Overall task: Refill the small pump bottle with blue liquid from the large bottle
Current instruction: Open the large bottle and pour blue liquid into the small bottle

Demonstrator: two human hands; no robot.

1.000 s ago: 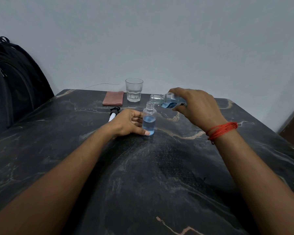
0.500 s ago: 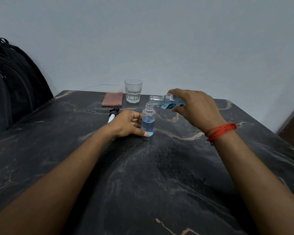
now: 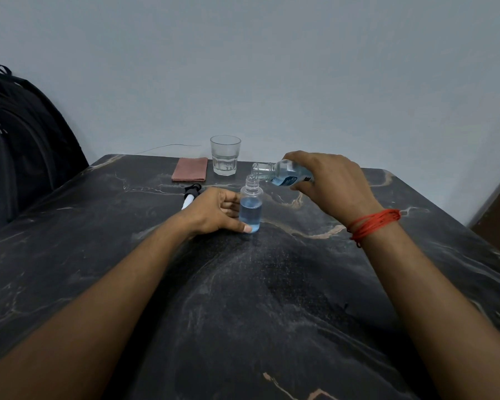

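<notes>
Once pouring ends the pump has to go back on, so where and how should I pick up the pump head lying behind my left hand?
Pinch the pump head at its black collar from above. It lies flat on the table behind the left hand, white tube toward you.

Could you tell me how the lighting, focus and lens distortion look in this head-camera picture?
Head view: dim, even, cool light with only soft shadows; wide-angle stretch enlarges the forearms at the bottom edge; the small bottle, large bottle and both hands, left and right, are fairly sharp; no strong glare on the table.
</notes>
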